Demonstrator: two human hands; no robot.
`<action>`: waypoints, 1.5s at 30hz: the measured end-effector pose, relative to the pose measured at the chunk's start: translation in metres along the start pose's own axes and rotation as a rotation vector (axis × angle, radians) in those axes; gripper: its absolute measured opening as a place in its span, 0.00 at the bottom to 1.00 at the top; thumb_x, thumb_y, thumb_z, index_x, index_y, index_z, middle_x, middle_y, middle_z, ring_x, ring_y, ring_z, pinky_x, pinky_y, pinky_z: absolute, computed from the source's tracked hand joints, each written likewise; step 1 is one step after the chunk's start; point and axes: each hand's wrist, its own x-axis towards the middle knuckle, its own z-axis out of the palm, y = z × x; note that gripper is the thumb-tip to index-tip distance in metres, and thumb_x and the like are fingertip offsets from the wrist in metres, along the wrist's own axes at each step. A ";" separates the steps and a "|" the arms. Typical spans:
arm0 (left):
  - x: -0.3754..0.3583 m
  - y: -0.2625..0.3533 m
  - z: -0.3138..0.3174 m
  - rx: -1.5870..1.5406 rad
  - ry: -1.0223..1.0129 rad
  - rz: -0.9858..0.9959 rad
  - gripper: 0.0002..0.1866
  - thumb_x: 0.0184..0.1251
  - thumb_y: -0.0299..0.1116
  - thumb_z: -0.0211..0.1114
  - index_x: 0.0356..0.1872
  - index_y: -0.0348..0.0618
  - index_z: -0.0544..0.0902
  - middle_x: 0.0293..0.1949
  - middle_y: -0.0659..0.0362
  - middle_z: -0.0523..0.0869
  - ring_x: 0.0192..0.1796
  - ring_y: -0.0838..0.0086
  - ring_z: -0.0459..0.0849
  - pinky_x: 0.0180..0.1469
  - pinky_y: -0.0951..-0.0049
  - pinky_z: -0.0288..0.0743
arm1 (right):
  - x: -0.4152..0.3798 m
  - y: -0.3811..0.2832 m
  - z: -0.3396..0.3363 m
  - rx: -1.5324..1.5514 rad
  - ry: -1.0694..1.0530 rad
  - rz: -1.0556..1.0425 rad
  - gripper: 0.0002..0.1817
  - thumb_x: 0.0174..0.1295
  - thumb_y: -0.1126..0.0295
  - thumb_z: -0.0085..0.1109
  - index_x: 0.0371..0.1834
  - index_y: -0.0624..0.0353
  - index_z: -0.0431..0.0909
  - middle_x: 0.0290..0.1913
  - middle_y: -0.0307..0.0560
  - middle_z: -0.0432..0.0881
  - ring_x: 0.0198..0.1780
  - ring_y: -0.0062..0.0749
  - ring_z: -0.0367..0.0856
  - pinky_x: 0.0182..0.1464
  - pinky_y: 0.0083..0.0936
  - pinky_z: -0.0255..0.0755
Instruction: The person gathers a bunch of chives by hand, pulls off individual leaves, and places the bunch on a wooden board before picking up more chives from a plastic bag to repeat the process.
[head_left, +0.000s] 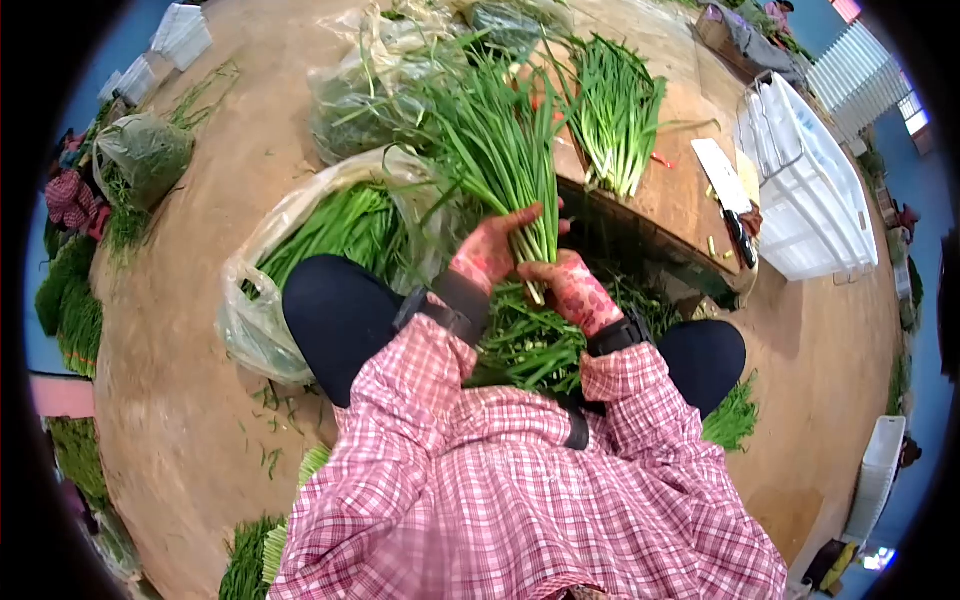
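A bunch of long green garlic chives (505, 150) is held up in front of me, leaves fanned away and pale stem ends toward my lap. My left hand (490, 248) wraps round the stems from the left. Lower down, my right hand (578, 288) closes on the stem ends, with patterned wrist covering on that arm. Below both hands, loose green leaves (530, 345) lie between my knees. Left of them stands an open clear plastic bag (240, 270) holding more chives (345, 235).
On the low wooden table (690, 190) lie another chive bunch (618, 120) and a cleaver (722, 180) with a black handle. White plastic crates (810, 190) stand to its right. More filled bags (350, 115) sit ahead. People work at the far left.
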 end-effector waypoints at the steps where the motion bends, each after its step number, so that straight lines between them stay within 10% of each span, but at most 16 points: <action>1: 0.001 0.001 -0.005 -0.104 -0.087 -0.079 0.28 0.67 0.39 0.64 0.64 0.37 0.71 0.54 0.50 0.82 0.54 0.59 0.83 0.53 0.60 0.81 | -0.008 -0.007 0.000 -0.091 0.007 -0.002 0.10 0.57 0.66 0.65 0.34 0.60 0.80 0.28 0.37 0.79 0.27 0.24 0.75 0.29 0.22 0.67; 6: 0.015 -0.005 -0.003 -0.142 0.146 0.054 0.19 0.66 0.34 0.66 0.56 0.39 0.77 0.43 0.52 0.85 0.47 0.57 0.85 0.51 0.55 0.81 | -0.031 -0.019 -0.013 -0.107 0.055 -0.011 0.17 0.62 0.55 0.62 0.42 0.59 0.79 0.33 0.38 0.80 0.31 0.23 0.77 0.32 0.21 0.68; 8: 0.026 -0.004 -0.003 -0.168 0.228 0.130 0.17 0.66 0.35 0.66 0.54 0.41 0.78 0.44 0.52 0.85 0.46 0.57 0.85 0.49 0.52 0.81 | -0.007 0.018 -0.036 0.278 0.357 -0.066 0.33 0.66 0.40 0.51 0.57 0.60 0.73 0.51 0.44 0.78 0.49 0.31 0.78 0.47 0.32 0.72; 11: 0.031 -0.008 0.006 -0.209 0.259 0.162 0.16 0.69 0.36 0.64 0.54 0.45 0.78 0.47 0.53 0.84 0.46 0.54 0.84 0.48 0.46 0.79 | -0.005 0.042 -0.033 0.601 0.594 -0.242 0.35 0.63 0.37 0.54 0.56 0.58 0.75 0.46 0.39 0.82 0.46 0.30 0.81 0.44 0.25 0.72; 14: 0.039 -0.028 0.018 -0.153 0.282 0.199 0.15 0.68 0.37 0.65 0.50 0.39 0.80 0.41 0.54 0.84 0.44 0.63 0.84 0.45 0.56 0.82 | 0.052 0.054 -0.025 0.339 0.804 -0.764 0.27 0.67 0.45 0.55 0.49 0.60 0.79 0.45 0.39 0.83 0.46 0.26 0.79 0.49 0.25 0.71; 15: 0.035 -0.029 0.027 -0.139 0.284 0.214 0.15 0.67 0.37 0.66 0.49 0.37 0.80 0.39 0.56 0.84 0.42 0.68 0.84 0.44 0.61 0.83 | 0.028 0.012 -0.002 0.490 0.796 -0.463 0.20 0.70 0.53 0.55 0.47 0.61 0.80 0.43 0.40 0.83 0.46 0.24 0.78 0.50 0.22 0.70; 22: 0.027 -0.020 0.015 -0.114 0.273 0.158 0.19 0.69 0.43 0.63 0.51 0.38 0.79 0.38 0.59 0.83 0.39 0.70 0.83 0.46 0.63 0.82 | -0.008 -0.029 -0.030 -0.601 0.618 -1.035 0.10 0.57 0.74 0.66 0.43 0.56 0.83 0.37 0.45 0.82 0.38 0.34 0.82 0.43 0.25 0.75; 27: 0.015 -0.017 0.021 -0.074 0.193 0.120 0.28 0.68 0.52 0.61 0.56 0.37 0.76 0.48 0.56 0.84 0.47 0.71 0.83 0.50 0.71 0.79 | 0.003 -0.050 -0.018 -1.100 0.447 -0.688 0.09 0.53 0.72 0.67 0.38 0.56 0.83 0.37 0.50 0.83 0.44 0.43 0.83 0.47 0.34 0.75; 31: 0.018 -0.018 0.009 -0.158 0.098 0.151 0.30 0.66 0.53 0.62 0.57 0.36 0.76 0.51 0.55 0.83 0.48 0.69 0.83 0.52 0.68 0.80 | 0.005 -0.039 -0.017 -0.482 0.389 -0.459 0.07 0.63 0.72 0.61 0.40 0.64 0.78 0.30 0.38 0.79 0.31 0.18 0.75 0.35 0.20 0.70; 35: 0.019 -0.023 -0.007 -0.040 0.120 0.130 0.26 0.67 0.47 0.64 0.56 0.37 0.77 0.47 0.56 0.84 0.44 0.70 0.85 0.47 0.68 0.81 | 0.007 -0.026 -0.014 -0.177 0.345 -0.452 0.06 0.65 0.74 0.60 0.40 0.66 0.77 0.32 0.37 0.80 0.31 0.18 0.75 0.34 0.19 0.70; 40: 0.019 -0.025 0.009 -0.044 0.135 0.108 0.20 0.67 0.36 0.65 0.57 0.38 0.79 0.46 0.57 0.85 0.42 0.71 0.85 0.46 0.69 0.80 | 0.007 -0.031 -0.010 -0.666 0.592 -0.681 0.08 0.62 0.69 0.64 0.38 0.63 0.79 0.28 0.48 0.82 0.30 0.27 0.79 0.36 0.26 0.73; 45: 0.022 -0.016 0.005 -0.160 0.222 0.134 0.18 0.67 0.33 0.63 0.56 0.37 0.78 0.46 0.56 0.85 0.45 0.70 0.85 0.50 0.70 0.79 | -0.002 -0.038 -0.016 -0.448 0.534 -0.378 0.10 0.60 0.70 0.65 0.37 0.66 0.79 0.29 0.42 0.83 0.30 0.21 0.77 0.35 0.23 0.72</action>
